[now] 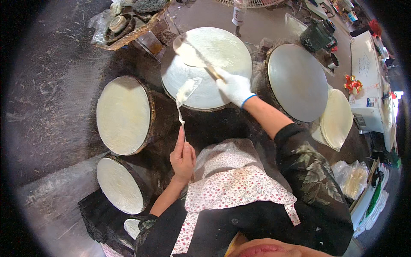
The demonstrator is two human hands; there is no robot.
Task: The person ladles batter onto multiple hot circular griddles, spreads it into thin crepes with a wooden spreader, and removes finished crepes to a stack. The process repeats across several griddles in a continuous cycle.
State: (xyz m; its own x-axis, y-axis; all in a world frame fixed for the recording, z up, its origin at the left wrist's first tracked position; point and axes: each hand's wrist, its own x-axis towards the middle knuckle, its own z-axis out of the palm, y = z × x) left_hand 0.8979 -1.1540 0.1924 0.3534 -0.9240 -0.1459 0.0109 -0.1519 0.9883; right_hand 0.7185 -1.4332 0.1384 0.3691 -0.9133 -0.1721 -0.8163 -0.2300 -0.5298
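My right hand [236,88], in a white glove with a blue cuff, grips the wooden handle of a spreader [210,70] over the middle round griddle [173,85]. The spreader's far end lies in a thin layer of pale batter [222,48] that covers much of the griddle; the shape of that end is hard to make out. My bare left hand [183,159] closes round the handle of a thin spatula [180,113], index finger stretched along it. White batter [185,92] clings to the spatula's blade, which points up by the griddle's near edge.
Pale flatbread layers cover the left griddle [123,115] and the lower-left griddle [120,185]. At right stands a bare grey griddle [297,83], beside a stack of thin pancakes [338,118]. A dark jug [317,36], white box [364,77] and cluttered basket [130,32] surround them.
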